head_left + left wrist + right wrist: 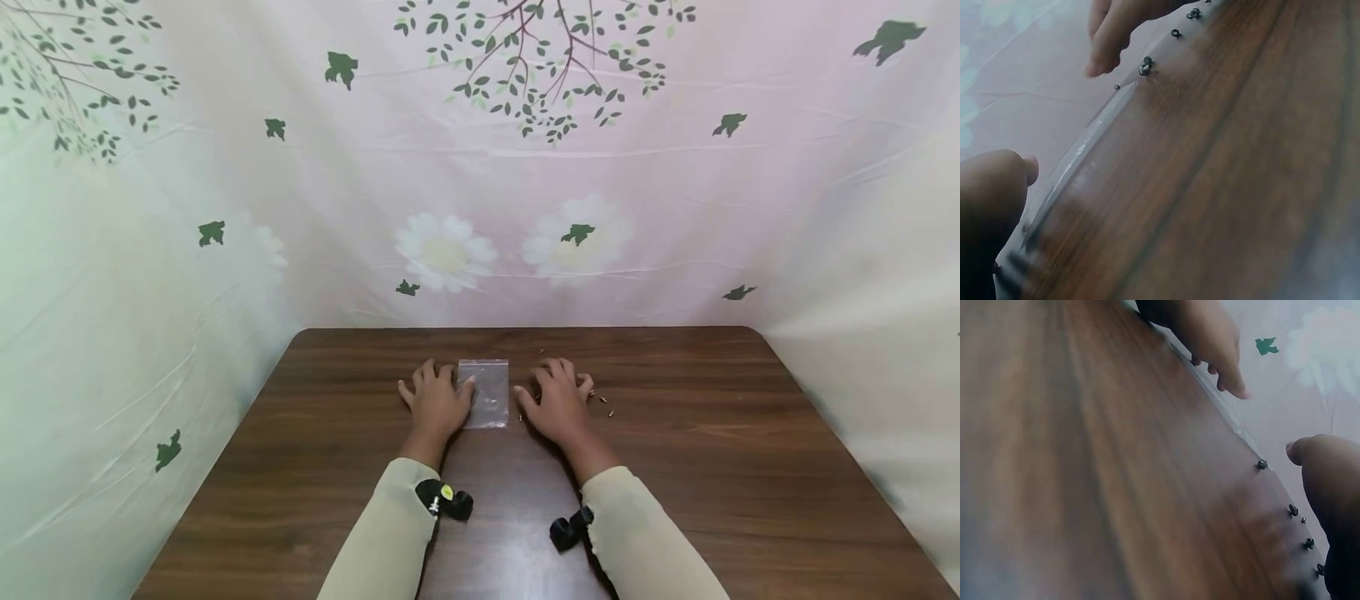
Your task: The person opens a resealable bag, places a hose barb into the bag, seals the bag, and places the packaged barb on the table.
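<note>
A small clear zip bag (pixel 491 400) lies flat on the dark wooden table between the two hands. My left hand (pixel 437 406) is at the bag's left edge, palm down with fingers spread, its thumb overlapping the plastic. To the right of the bag, my right hand (pixel 558 407) hovers low or rests over several tiny metal pieces (pixel 603 400), fingers spread and slightly bent. Those pieces (pixel 1145 67) look dark and ring-ended in the left wrist view. More of the metal pieces (pixel 1292 510) line up beside the right thumb in the right wrist view. Some are hidden under the right hand.
The wooden table (pixel 750 467) runs back to a pale curtain (pixel 360 183) printed with leaves, birds and flowers, which also hangs at both sides. One tiny piece lies behind the right hand. Each sleeve carries a small black wrist camera (pixel 570 531).
</note>
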Demonstrator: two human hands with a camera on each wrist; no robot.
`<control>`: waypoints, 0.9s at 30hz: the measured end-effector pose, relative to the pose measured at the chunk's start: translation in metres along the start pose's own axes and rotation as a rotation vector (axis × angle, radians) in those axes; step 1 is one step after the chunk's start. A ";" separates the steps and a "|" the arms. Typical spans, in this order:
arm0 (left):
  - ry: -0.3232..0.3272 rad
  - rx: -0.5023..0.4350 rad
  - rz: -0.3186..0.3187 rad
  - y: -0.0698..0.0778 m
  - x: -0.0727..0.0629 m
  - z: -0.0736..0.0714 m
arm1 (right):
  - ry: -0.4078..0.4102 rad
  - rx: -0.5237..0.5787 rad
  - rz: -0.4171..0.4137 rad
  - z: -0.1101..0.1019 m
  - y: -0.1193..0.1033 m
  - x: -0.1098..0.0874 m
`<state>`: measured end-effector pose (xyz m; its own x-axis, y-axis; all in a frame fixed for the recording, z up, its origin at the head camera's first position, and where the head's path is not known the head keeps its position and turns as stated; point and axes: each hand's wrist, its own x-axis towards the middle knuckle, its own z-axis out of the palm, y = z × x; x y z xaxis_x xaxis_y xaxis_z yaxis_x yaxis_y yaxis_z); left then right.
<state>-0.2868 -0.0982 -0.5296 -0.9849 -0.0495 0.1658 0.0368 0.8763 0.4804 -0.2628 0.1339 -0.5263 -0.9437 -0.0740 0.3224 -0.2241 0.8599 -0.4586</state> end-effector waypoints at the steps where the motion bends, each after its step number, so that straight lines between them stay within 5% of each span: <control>1: -0.003 0.001 0.002 0.001 0.002 0.001 | 0.003 0.000 -0.001 0.001 -0.001 0.003; 10: -0.012 0.049 -0.021 0.006 0.009 0.004 | -0.056 -0.023 -0.040 0.012 -0.010 0.020; 16: -0.036 -0.006 -0.053 0.005 0.007 0.003 | -0.119 -0.034 -0.018 0.014 -0.016 0.022; 27: -0.052 -0.090 -0.080 0.008 0.007 0.002 | -0.116 -0.040 -0.041 0.014 -0.016 0.020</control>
<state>-0.2932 -0.0906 -0.5261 -0.9927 -0.0903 0.0804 -0.0291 0.8240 0.5659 -0.2817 0.1111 -0.5240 -0.9562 -0.1659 0.2410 -0.2557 0.8742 -0.4129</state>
